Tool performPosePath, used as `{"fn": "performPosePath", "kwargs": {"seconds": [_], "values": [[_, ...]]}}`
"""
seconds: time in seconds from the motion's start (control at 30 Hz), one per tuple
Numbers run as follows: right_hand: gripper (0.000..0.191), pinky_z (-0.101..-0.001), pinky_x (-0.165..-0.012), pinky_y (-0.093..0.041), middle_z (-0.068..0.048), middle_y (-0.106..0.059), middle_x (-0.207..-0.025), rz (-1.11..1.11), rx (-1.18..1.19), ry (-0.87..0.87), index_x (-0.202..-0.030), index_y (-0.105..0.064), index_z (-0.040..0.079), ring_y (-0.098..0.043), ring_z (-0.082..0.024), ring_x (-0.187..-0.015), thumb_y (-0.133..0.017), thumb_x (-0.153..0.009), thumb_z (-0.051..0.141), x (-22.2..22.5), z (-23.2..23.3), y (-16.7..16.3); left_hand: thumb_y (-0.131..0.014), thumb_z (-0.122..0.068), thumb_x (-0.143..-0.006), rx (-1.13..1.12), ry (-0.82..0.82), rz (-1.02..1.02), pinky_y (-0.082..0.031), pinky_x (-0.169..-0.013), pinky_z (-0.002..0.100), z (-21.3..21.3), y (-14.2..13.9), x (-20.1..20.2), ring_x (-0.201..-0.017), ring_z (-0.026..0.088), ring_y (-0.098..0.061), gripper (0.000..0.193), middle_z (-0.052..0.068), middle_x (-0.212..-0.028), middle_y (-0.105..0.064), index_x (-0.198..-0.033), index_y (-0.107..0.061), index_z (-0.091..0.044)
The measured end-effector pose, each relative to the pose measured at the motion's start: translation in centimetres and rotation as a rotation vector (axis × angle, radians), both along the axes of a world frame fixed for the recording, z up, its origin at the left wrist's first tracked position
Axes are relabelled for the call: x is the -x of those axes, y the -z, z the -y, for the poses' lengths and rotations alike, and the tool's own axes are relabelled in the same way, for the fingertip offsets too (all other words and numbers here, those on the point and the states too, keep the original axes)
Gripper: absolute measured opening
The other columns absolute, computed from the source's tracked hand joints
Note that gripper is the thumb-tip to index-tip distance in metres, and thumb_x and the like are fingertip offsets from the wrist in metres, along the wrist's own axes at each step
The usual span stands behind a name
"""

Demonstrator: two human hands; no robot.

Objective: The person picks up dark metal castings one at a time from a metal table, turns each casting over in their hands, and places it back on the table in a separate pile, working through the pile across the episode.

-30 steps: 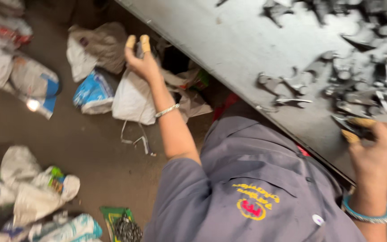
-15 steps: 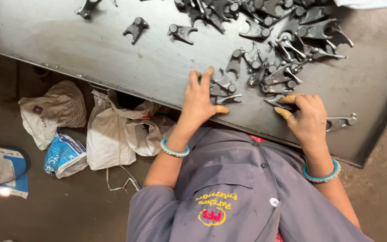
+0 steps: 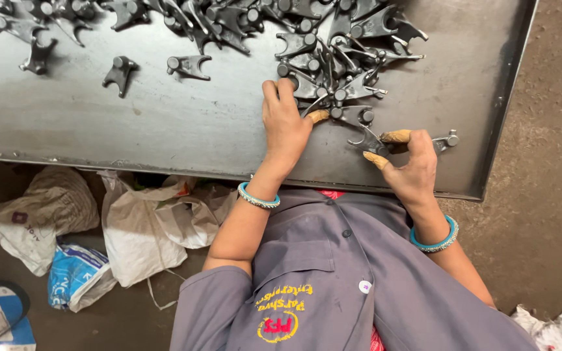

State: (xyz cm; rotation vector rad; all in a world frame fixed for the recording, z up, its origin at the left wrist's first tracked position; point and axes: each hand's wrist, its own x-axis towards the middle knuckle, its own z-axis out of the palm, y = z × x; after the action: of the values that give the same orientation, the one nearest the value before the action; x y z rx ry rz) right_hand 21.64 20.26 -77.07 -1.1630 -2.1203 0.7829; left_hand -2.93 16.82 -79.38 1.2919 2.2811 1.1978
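I see left hand (image 3: 285,123) at frame centre, flat on grey metal table (image 3: 164,123), fingers together, tips touching edge of pile of dark forked metal parts (image 3: 333,58) in upper middle; right hand (image 3: 411,166) right of centre, pinching one forked part (image 3: 369,140) between thumb and forefinger near table's lower edge; another part (image 3: 447,140) just beside it; white sacks (image 3: 144,227) on floor, lower left

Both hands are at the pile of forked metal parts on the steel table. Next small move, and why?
Probably lift the right hand a little to bring the forked part pinched in its fingertips clear of the pile. That part already lies at the pile's near edge, while the left hand rests flat on the table against the pile, gripping nothing.
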Motion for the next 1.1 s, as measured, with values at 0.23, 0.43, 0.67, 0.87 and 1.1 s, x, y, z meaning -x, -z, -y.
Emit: {"fn": "performPosePath", "kwargs": {"seconds": [0.23, 0.43, 0.67, 0.87, 1.1], "values": [[0.035, -0.028, -0.09, -0.055, -0.002, -0.066, -0.109, -0.642, 0.675, -0.004, -0.114, -0.063, 0.004, -0.063, -0.012, -0.099, -0.087, -0.088, 0.004, -1.0, -0.6, 2.0, -0.096, -0.024, -0.066, -0.046, 0.021, -0.081, -0.049, -0.09, 0.052, 1.7, -2.7, 0.0, -0.11, 0.045, -0.054, 0.082, 0.023, -0.127, -0.046, -0.132, -0.052, -0.002], [0.024, -0.0275, -0.065, -0.056, -0.004, -0.069, -0.093, -0.999, 1.308, 0.039, -0.11, -0.064, 0.006, -0.066, -0.014, -0.077, -0.071, -0.099, 0.026, -2.3, -1.7, 4.4, -0.092, -0.02, -0.081, -0.154, 0.197, 0.168, -0.058, -0.08, 0.03, 3.8, -3.2, -3.0, -0.105, 0.024, -0.068, 0.055, 0.01, -0.124, -0.068, -0.129, -0.067, -0.01], [0.025, -0.026, -0.07, -0.057, -0.001, -0.068, -0.094, -0.969, 1.334, 0.12, -0.117, -0.065, 0.005, -0.063, -0.008, -0.077, -0.069, -0.103, 0.025, -1.2, -1.2, 4.6, -0.08, -0.003, -0.089, -0.282, 0.427, 1.087, -0.057, -0.101, 0.029, 3.6, -0.1, -4.4, -0.112, 0.012, -0.069, 0.042, 0.006, -0.125, -0.071, -0.128, -0.065, 0.0], [0.035, -0.0252, -0.057, -0.054, -0.001, -0.07, -0.09, -0.782, 1.226, 0.095, -0.126, -0.063, 0.012, -0.067, -0.012, -0.071, -0.056, -0.101, 0.036, 0.3, -0.4, 2.5, -0.078, -0.001, -0.092, -0.23, 0.404, 1.081, -0.058, -0.095, 0.029, 4.0, 1.8, -4.5, -0.102, 0.013, -0.071, 0.021, 0.007, -0.109, -0.075, -0.112, -0.072, 0.003], [0.044, -0.0252, -0.051, -0.051, -0.011, -0.07, -0.079, -0.751, 1.283, -0.006, -0.122, -0.065, 0.0, -0.066, -0.016, -0.062, -0.052, -0.109, 0.041, 0.0, -1.0, 2.6, -0.075, -0.002, -0.09, -0.144, 0.327, 0.797, -0.059, -0.08, 0.026, 4.2, 1.7, -4.6, -0.088, 0.01, -0.072, 0.016, 0.006, -0.098, -0.077, -0.105, -0.073, 0.001]]}}
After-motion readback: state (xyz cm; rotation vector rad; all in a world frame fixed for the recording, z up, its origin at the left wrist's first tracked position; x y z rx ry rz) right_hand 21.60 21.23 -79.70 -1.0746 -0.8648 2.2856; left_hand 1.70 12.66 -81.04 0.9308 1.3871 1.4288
